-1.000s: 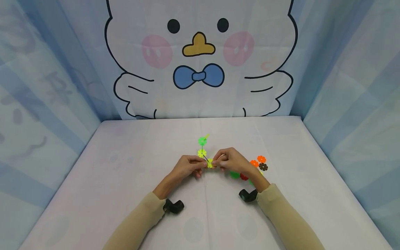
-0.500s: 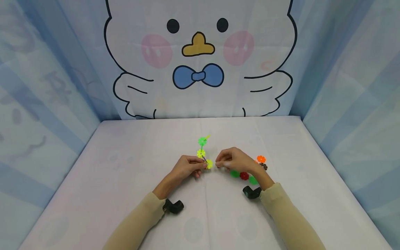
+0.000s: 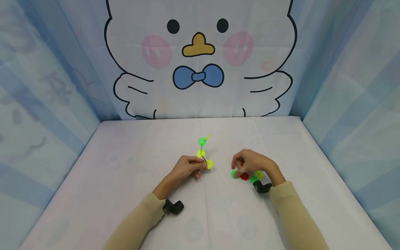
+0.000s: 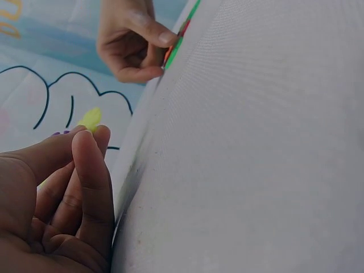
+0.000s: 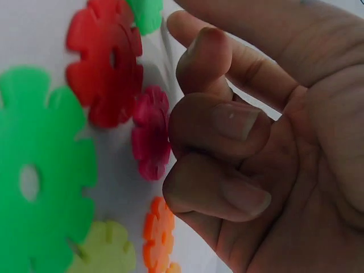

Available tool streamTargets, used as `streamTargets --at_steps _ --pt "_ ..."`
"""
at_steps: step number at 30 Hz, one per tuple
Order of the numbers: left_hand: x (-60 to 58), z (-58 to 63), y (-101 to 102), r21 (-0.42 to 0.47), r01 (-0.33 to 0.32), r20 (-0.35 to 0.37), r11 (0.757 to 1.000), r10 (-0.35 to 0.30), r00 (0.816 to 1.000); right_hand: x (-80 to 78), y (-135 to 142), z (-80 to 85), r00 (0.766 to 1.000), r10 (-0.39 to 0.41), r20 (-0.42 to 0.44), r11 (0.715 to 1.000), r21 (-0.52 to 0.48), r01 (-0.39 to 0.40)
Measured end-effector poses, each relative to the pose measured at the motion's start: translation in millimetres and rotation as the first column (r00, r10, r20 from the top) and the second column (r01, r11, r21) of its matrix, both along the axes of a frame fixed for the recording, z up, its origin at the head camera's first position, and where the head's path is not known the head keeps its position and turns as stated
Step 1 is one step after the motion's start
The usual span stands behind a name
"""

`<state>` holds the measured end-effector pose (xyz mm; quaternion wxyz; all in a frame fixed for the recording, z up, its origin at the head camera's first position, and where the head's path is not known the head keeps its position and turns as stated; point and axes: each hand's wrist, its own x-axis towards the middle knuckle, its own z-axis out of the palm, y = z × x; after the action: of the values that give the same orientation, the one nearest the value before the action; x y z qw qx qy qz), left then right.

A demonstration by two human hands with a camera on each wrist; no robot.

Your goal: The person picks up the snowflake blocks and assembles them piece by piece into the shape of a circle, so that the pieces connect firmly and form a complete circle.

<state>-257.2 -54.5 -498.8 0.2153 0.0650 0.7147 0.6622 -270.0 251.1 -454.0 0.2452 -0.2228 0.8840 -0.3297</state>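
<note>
Between thumb and fingers, my left hand point(image 3: 187, 168) pinches the yellow notched plastic disc point(image 3: 209, 164) at the near end of a chain of snowflake discs. A purple disc point(image 3: 204, 158) seen edge-on links it to another yellow disc, and a bright green disc point(image 3: 202, 141) sits farther up. My right hand point(image 3: 254, 161) reaches down over loose discs, fingers bent and thumb apart from the index finger, its tips right at a loose green disc point(image 3: 233, 174). Nothing shows in its grasp. In the right wrist view, a red disc point(image 5: 94, 62) and a magenta disc point(image 5: 149, 133) lie beside the fingers.
More loose discs lie near the right hand: a yellow-green disc point(image 3: 258, 174) by the wrist, and an orange disc point(image 5: 159, 233) in the right wrist view. A white cloth point(image 3: 140, 139) covers the table. Printed curtains point(image 3: 200, 100) stand behind and on both sides.
My right hand has let go of the chain's yellow disc and moved right to the loose discs, now covering the orange ones. The left hand keeps its pinch and has barely moved.
</note>
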Motion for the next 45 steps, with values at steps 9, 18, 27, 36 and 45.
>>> streamTargets --at_steps 9,18,27,36,45 --pt "-0.3 -1.3 -0.5 0.004 -0.005 -0.002 1.000 0.005 1.000 0.8 1.3 -0.8 1.000 0.002 0.020 1.000 -0.005 -0.002" --pt "-1.0 -3.1 0.2 -0.001 -0.004 -0.006 1.000 0.004 1.000 0.3 -0.4 -2.7 1.000 -0.003 -0.003 1.000 0.025 0.003" --pt "-0.1 -1.4 0.2 0.006 -0.005 -0.007 1.000 0.005 1.000 -0.7 1.3 -1.0 0.998 0.015 -0.067 1.000 0.001 -0.015" --pt "0.6 0.5 0.5 0.003 -0.013 -0.001 1.000 0.013 1.000 -2.0 -0.9 -2.7 0.994 -0.091 0.064 0.987 -0.125 0.098" --pt "0.5 -0.3 0.2 -0.002 -0.002 -0.013 1.000 0.002 1.000 -3.0 -16.0 -4.9 0.985 -0.144 0.096 0.953 -0.254 0.164"
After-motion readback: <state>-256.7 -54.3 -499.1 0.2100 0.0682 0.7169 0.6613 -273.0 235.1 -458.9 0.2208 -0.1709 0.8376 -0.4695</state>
